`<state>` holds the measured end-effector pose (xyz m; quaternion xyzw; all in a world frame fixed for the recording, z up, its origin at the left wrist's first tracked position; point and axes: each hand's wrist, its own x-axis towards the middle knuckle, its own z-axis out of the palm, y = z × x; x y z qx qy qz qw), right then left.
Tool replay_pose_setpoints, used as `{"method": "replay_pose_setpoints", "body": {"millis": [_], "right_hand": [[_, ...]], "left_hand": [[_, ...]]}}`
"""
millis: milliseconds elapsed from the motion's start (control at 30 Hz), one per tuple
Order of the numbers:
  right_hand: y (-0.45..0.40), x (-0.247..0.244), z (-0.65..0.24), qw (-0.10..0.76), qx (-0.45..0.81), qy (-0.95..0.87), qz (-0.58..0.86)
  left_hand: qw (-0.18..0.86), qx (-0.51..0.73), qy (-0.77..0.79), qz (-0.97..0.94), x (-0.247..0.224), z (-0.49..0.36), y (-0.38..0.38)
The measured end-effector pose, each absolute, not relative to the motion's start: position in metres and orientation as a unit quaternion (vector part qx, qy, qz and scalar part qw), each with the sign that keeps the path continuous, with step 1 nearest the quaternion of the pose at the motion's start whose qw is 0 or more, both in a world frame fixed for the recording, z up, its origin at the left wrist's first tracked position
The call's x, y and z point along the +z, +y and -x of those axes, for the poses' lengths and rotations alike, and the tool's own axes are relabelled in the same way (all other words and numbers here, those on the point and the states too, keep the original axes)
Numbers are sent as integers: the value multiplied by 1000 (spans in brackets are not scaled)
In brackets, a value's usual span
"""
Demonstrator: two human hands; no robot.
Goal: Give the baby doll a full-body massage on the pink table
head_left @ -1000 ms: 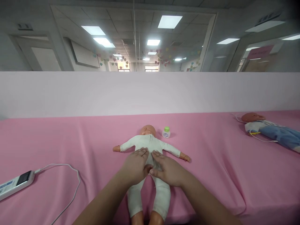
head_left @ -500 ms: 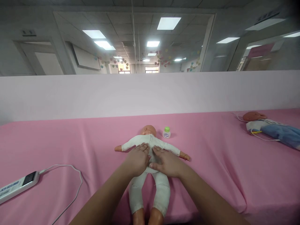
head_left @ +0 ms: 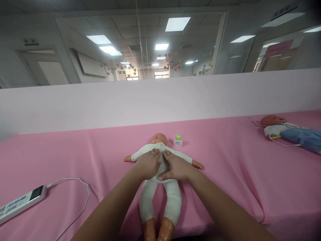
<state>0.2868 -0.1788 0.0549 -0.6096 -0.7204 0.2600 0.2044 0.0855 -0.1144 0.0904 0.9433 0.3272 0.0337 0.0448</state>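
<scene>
A baby doll (head_left: 173,195) in a white suit lies on its back, arms spread, its head (head_left: 159,138) toward the wall and its legs toward me. My left hand (head_left: 149,164) rests flat on one side of its chest, fingers extended. On the other side of the chest, my right hand (head_left: 175,165) lies with fingers stretched and thumb apart. Neither hand grips anything. Just right of the doll's head stands a small clear jar with a green lid (head_left: 178,141).
Pink cloth (head_left: 62,154) covers the table. A white power strip (head_left: 23,202) with a cable lies at the left. A second doll in blue and white (head_left: 298,135), with thin tubing, is at the far right. A white wall panel (head_left: 125,103) with glass above stands behind.
Both hands have slid a little up the doll's chest toward its shoulders. The camera view has tilted slightly.
</scene>
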Motion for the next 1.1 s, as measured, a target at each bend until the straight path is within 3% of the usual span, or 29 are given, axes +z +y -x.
{"method": "replay_pose_setpoints", "body": {"millis": [367, 533, 967, 1100], "right_hand": [[-177, 56, -286, 229, 285, -744, 560], [-153, 58, -300, 241, 235, -736, 588], [-136, 24, -294, 236, 242, -750, 569], [-135, 22, -296, 256, 244, -745, 566]], "left_hand": [[107, 86, 332, -933, 66, -90, -105], [58, 100, 370, -922, 85, -97, -89], [14, 87, 334, -939, 41, -111, -77], [49, 155, 344, -925, 36, -108, -77]]}}
